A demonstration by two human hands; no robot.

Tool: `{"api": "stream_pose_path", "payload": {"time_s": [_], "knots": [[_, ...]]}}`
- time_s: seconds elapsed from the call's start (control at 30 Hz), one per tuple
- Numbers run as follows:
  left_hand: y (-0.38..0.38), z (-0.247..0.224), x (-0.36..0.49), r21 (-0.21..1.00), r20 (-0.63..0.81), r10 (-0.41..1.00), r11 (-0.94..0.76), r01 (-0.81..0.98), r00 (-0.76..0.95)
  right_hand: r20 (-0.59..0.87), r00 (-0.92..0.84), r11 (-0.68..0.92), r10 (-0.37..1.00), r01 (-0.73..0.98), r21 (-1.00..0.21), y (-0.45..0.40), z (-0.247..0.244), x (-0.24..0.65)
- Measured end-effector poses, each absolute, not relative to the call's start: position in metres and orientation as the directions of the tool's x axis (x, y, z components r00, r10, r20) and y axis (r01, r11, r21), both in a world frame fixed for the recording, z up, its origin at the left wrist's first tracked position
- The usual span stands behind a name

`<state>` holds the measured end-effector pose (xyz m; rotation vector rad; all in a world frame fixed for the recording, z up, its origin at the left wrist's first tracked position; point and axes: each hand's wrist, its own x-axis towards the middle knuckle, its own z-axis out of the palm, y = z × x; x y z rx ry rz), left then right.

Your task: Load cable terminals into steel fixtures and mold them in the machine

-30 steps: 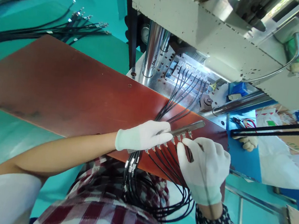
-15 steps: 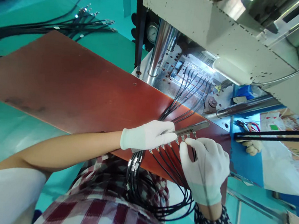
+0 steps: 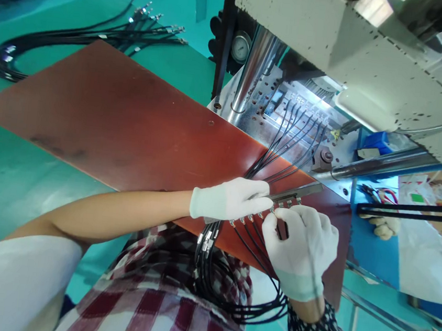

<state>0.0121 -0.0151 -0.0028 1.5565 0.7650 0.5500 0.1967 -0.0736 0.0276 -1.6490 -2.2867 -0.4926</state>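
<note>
My left hand point(image 3: 233, 201), in a white glove, is closed around a narrow metal bar point(image 3: 303, 191) above the brown board. Several black cables point(image 3: 250, 245) with small metal connectors point(image 3: 242, 220) sit in a row along the bar's near edge. My right hand point(image 3: 301, 250), gloved too, pinches with thumb and forefinger at a cable connector in this row, close to the left fingertips. The pinched end is mostly hidden by the fingers. A looped bundle of the cables point(image 3: 203, 279) hangs over the board's front edge, against the checked apron.
Beyond the brown board point(image 3: 150, 121) stands a press, its lit mould point(image 3: 290, 112) holding several cable ends point(image 3: 283, 135). Steel posts point(image 3: 252, 74) flank it. More black cables point(image 3: 100, 37) lie on the green surface at left. Pliers point(image 3: 368, 191) rest on the blue surface at right.
My right hand has shifted left along the row, nearer to my left fingertips. My left hand keeps its hold on the bar. The whole view has swung slightly, moving the scene rightward.
</note>
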Motion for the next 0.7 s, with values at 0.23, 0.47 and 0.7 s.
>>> {"api": "stream_pose_path", "payload": {"time_s": [0.23, 0.47, 0.7], "knots": [[-0.016, -0.003, 0.013, 0.992, -0.093, 0.750, 0.016, 0.123, 0.655, 0.370, -0.359, 0.341, 0.857, 0.933, 0.115, -0.085, 0.036, 0.193], [-0.017, -0.001, 0.013, 0.990, -0.078, 0.763, -0.017, 0.142, 0.642, 0.348, -0.375, 0.355, 0.859, 0.927, 0.122, -0.076, 0.026, 0.185], [-0.018, 0.001, 0.012, 0.991, -0.106, 0.761, 0.032, 0.126, 0.640, 0.374, -0.390, 0.378, 0.842, 0.920, 0.107, -0.087, 0.038, 0.184]]}}
